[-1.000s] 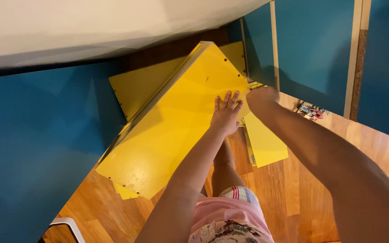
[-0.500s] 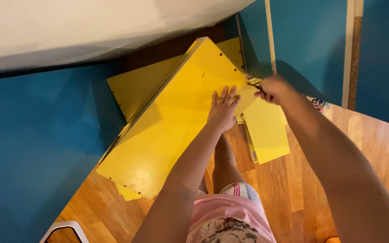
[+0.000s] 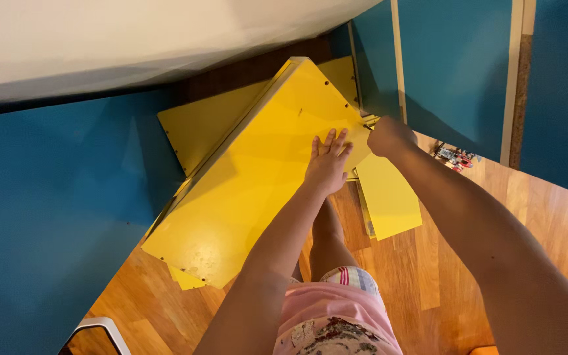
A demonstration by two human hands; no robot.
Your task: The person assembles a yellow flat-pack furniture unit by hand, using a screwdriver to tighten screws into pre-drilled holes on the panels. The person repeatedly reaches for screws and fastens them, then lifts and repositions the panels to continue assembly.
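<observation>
The left hand lies flat, fingers spread and gripping nothing, on the big yellow board, which slants across the wooden floor and leans against the blue wall. The right hand is closed in a fist at the board's right edge near its upper corner, where a small metal fitting pokes out; what it grips I cannot tell. A smaller yellow panel lies on the floor just below that fist, and another yellow board lies behind the big one against the wall.

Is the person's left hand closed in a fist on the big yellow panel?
No, the left hand lies flat with fingers spread on the yellow panel.
</observation>
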